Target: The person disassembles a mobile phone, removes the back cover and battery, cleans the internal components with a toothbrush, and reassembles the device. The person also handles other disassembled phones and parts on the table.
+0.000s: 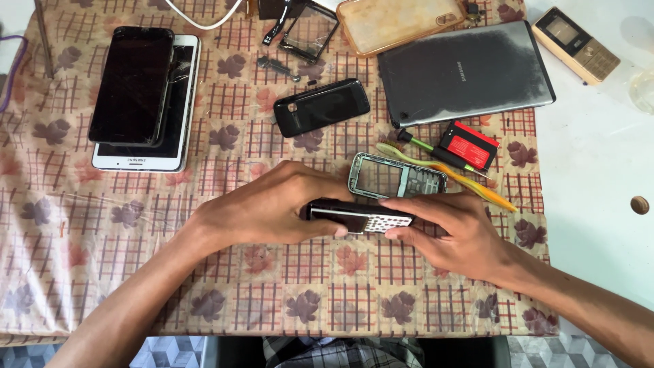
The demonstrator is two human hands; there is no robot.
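Two hands, the left hand (272,208) and the right hand (453,232), each keep a clenched grip on one keypad phone (360,218) low over the tabletop (102,272). At its twelve o'clock lies an empty silver phone frame (397,178), nothing inside it. Farther toward twelve lies a black back cover (321,106), with a red battery (469,144) at two o'clock.

Both hands — left hand (262,208), right hand (453,228) — hold a keypad phone (359,217) over the surface (102,272); a frame (397,178) lies just behind, a tablet (466,71) farther back, stacked phones (143,95) far left.
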